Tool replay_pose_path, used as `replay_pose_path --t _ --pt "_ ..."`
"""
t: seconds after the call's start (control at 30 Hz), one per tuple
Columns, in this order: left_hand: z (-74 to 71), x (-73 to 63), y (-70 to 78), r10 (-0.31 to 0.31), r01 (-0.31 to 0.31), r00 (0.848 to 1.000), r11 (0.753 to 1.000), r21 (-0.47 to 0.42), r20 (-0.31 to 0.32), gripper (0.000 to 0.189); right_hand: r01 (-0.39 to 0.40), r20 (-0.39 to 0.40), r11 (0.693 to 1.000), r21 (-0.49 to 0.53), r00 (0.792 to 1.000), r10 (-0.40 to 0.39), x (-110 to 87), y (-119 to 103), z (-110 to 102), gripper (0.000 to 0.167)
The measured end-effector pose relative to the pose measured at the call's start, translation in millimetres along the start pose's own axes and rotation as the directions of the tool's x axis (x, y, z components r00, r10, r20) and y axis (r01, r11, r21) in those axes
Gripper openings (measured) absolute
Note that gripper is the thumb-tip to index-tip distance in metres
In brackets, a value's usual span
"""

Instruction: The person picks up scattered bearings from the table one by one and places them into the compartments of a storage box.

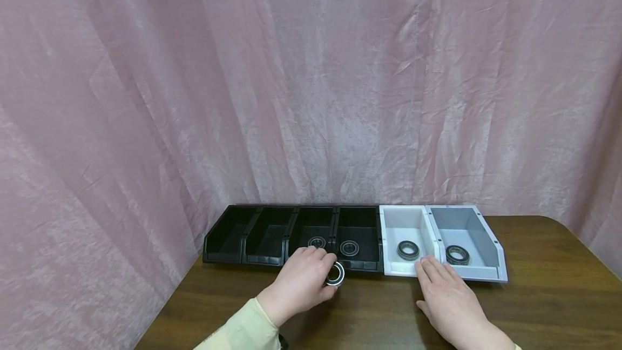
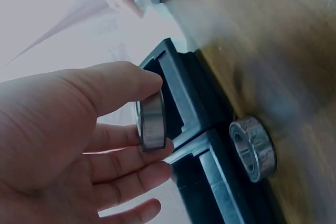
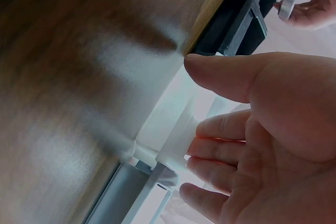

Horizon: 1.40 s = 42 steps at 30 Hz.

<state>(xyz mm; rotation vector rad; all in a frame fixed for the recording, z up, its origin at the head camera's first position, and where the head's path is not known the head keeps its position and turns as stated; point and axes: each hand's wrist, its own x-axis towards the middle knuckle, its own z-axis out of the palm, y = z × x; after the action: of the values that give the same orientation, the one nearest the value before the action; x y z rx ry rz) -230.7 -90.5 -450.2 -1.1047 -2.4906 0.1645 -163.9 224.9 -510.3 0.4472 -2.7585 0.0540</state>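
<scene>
My left hand (image 1: 305, 280) pinches a ball bearing (image 1: 336, 274) on edge between thumb and fingers, just in front of the black bins. In the left wrist view a second bearing (image 2: 253, 148) stands on the table by the bins' front; my left hand hides it in the head view. My right hand (image 1: 448, 298) is held flat with straight fingers, fingertips at the front lip of the white bin (image 1: 399, 270), and holds nothing. One bearing (image 1: 408, 250) lies in the white bin and another bearing (image 1: 457, 255) in the grey bin (image 1: 491, 273).
Several black bins (image 1: 264, 259) stand in a row left of the white one. The two rightmost black bins each contain a bearing (image 1: 349, 248). A pink curtain (image 1: 311, 96) hangs behind the wooden table (image 1: 544, 274).
</scene>
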Motion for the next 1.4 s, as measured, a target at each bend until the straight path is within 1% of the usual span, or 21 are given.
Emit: replay_pose_path --t 0.23,0.43,0.57,0.73,0.9,1.13,1.27,1.4 --pt "-2.1 -2.4 -12.5 -0.018 0.017 0.998 1.000 -0.011 -0.067 0.042 0.006 -0.020 1.000 -0.001 1.000 -0.006 0.1 -0.1 0.3 0.074" --pt "-5.3 -5.0 -24.4 -0.047 0.046 0.994 0.999 -0.004 -0.102 0.046 0.004 -0.026 1.000 0.000 1.000 -0.004 -0.2 -0.6 0.2 0.073" --pt "-8.2 -6.7 -31.2 -0.066 0.066 0.992 0.998 -0.010 -0.105 0.048 0.004 -0.016 1.000 -0.001 1.000 -0.004 0.1 -0.3 0.1 0.074" --pt "-9.6 -8.6 -39.3 -0.098 0.096 0.991 0.995 -0.027 -0.090 0.050 -0.001 0.005 1.000 0.004 1.000 0.001 0.8 -0.6 -0.3 0.073" --pt "-9.4 -10.6 -47.9 -0.139 0.136 0.988 0.990 -0.047 -0.073 0.052 -0.002 0.010 1.000 0.005 1.000 0.001 1.3 -0.7 -0.2 0.074" --pt "-8.7 -13.4 -59.8 -0.177 0.173 0.980 0.984 -0.053 -0.093 0.053 -0.005 0.030 1.000 0.003 1.000 0.005 1.8 0.2 -0.2 0.074" --pt "-7.4 -15.3 -66.5 -0.204 0.198 0.975 0.978 -0.069 -0.092 0.051 -0.008 0.033 1.000 0.002 0.999 0.008 1.8 0.2 -0.2 0.074" --pt "-5.8 -16.8 -73.6 -0.222 0.217 0.970 0.974 -0.057 -0.102 0.052 -0.007 0.030 1.000 0.002 1.000 0.007 1.8 0.0 0.0 0.074"
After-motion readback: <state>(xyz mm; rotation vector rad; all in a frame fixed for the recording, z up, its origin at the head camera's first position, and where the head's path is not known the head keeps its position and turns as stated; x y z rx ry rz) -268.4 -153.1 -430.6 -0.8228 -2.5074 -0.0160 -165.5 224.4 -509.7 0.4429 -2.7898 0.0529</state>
